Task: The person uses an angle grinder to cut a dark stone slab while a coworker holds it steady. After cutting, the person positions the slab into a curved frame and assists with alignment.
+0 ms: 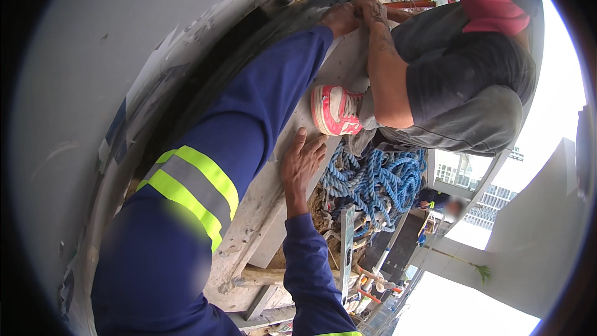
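Note:
My left arm, in a blue sleeve with a yellow-and-grey reflective band, stretches far up along a grey concrete ledge [249,242]. At its end my left hand [341,20] is closed, right beside a co-worker's hand [371,9]. What lies between their fingers is too small and covered to make out. My right hand [301,165] rests open on the ledge, thumb and fingers apart, holding nothing. Just above it is the co-worker's red-and-white shoe [337,110]. The co-worker, in dark clothes, crouches at the upper right.
A heap of blue rope [379,180] lies right of my right hand. Below it stands a grey metal level [346,242]. A pale curved wall [74,106] runs along the left, with a dark gap beside the ledge. Another person [435,200] is farther off; buildings show behind.

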`<state>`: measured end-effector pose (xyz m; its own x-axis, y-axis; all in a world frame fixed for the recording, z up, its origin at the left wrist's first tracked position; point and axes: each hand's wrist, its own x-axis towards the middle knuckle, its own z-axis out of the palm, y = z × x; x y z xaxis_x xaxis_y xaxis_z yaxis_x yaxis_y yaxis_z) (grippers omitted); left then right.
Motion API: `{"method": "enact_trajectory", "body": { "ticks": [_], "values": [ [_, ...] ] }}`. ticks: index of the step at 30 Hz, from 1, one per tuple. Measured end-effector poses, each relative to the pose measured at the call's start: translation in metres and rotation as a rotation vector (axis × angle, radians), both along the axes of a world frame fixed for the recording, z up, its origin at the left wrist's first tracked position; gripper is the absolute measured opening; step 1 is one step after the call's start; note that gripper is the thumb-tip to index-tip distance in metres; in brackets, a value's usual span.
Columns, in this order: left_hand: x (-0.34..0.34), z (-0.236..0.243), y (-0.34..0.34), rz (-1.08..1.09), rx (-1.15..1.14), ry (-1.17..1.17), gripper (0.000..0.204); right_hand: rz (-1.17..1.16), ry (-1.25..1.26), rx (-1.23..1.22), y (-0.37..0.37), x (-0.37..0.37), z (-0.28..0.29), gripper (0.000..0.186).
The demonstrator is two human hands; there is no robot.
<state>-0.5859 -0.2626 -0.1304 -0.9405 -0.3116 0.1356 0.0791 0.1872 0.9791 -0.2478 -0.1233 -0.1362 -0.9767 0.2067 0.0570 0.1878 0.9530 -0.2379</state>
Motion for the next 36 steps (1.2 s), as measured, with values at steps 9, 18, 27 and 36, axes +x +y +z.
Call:
{"method": "enact_trajectory", "body": {
  "ticks": [9,18,27,36],
  "values": [
    [-0.017,-0.015,0.003,-0.058,0.02,0.086,0.041,0.026,-0.018,-0.019,-0.003,0.0,0.004,0.093],
    [-0.034,-0.035,-0.001,0.021,-0.02,0.125,0.043,0.039,-0.003,-0.011,-0.007,0.001,0.003,0.097],
    [-0.02,-0.02,0.004,0.016,-0.032,0.061,0.045,0.008,-0.01,0.01,-0.002,0.001,0.0,0.098],
    [-0.005,-0.002,-0.002,-0.087,0.019,0.042,0.045,-0.004,0.006,-0.006,0.001,0.0,-0.002,0.1]
  ]
}}
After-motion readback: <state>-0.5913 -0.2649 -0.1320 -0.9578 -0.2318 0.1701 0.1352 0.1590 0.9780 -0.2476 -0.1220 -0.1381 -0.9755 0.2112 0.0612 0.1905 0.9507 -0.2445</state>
